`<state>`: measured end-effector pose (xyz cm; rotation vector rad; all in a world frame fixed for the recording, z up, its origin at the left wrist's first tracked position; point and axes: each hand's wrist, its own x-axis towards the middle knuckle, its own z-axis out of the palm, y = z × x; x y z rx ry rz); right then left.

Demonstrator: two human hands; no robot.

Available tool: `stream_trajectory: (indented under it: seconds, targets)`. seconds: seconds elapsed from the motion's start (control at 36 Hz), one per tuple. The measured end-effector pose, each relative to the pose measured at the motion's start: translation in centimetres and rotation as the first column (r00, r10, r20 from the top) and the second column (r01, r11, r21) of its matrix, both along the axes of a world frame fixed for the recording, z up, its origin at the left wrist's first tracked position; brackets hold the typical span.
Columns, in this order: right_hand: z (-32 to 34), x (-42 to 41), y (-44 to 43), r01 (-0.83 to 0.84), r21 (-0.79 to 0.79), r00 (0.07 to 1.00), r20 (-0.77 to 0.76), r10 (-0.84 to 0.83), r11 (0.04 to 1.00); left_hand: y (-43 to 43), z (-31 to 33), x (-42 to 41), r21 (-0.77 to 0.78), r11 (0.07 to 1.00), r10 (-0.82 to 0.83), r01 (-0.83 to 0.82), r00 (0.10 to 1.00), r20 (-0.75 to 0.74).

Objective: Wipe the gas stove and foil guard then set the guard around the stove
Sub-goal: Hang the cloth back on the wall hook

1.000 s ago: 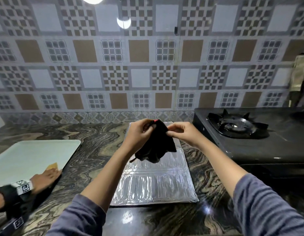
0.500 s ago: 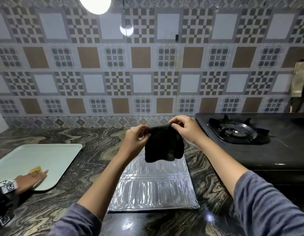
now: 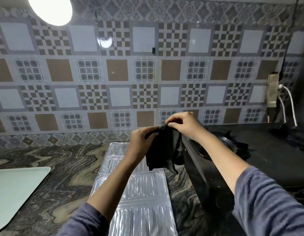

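Note:
A black cloth (image 3: 162,150) hangs in the air between both hands. My left hand (image 3: 141,142) pinches its left top edge and my right hand (image 3: 182,124) pinches its right top edge. Below the cloth the folded silver foil guard (image 3: 139,193) lies flat on the marble counter. The black gas stove (image 3: 267,159) stands to the right of the foil guard, and its burner (image 3: 229,143) is partly hidden behind my right forearm.
A pale green tray (image 3: 14,189) lies on the counter at the left. The patterned tile wall (image 3: 147,74) runs along the back. A white hose (image 3: 291,106) and a fitting hang on the wall at the far right, above the stove.
Both hands lifted the cloth higher and to the right, nearer the stove, and spread it out. The view shifted up and right. Another person's hand on the tray has left the view.

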<state>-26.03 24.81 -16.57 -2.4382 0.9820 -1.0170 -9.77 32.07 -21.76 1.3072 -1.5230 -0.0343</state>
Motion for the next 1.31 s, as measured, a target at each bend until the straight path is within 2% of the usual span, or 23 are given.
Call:
stream_trajectory:
  seconds: [0.28, 0.5, 0.75, 0.89, 1.08, 1.17, 1.31]
  targets:
    - [3.5, -2.7, -8.2, -0.032, 0.013, 0.998, 0.06, 0.031, 0.999, -8.1, 6.2, -0.2, -0.006, 1.0, -0.026, 0.027, 0.991, 0.128]
    - [7.5, -1.1, -15.2, 0.026, -0.124, 0.952, 0.306, 0.013, 0.992, -15.1, 11.9, 0.2, -0.144, 0.986, 0.105, -0.09, 0.989, 0.101]
    - [14.6, 2.9, -22.2, 0.151, -0.247, 0.891, 0.454, -0.024, 0.957, -23.0, 19.4, 2.4, -0.327, 0.931, 0.21, -0.159, 0.969, 0.127]
    - [17.9, 6.4, -26.9, 0.202, -0.282, 0.895, 0.441, -0.06, 0.938, -27.3, 22.5, 5.0, -0.316, 0.932, 0.229, -0.18, 0.966, 0.124]
    - [19.6, 11.6, -32.3, 0.178, -0.275, 0.906, 0.421, -0.048, 0.945, -32.5, 24.4, 9.2, -0.292, 0.919, 0.31, -0.264, 0.943, 0.122]
    - [19.9, 13.4, -34.6, 0.171, -0.279, 0.904, 0.426, -0.038, 0.945, -34.5, 24.6, 10.4, -0.29, 0.904, 0.347, -0.315, 0.936, 0.064]
    - [19.9, 15.8, -37.5, 0.246, -0.338, 0.876, 0.48, -0.059, 0.908, -37.4, 25.1, 11.5, -0.322, 0.895, 0.311, -0.308, 0.949, -0.041]
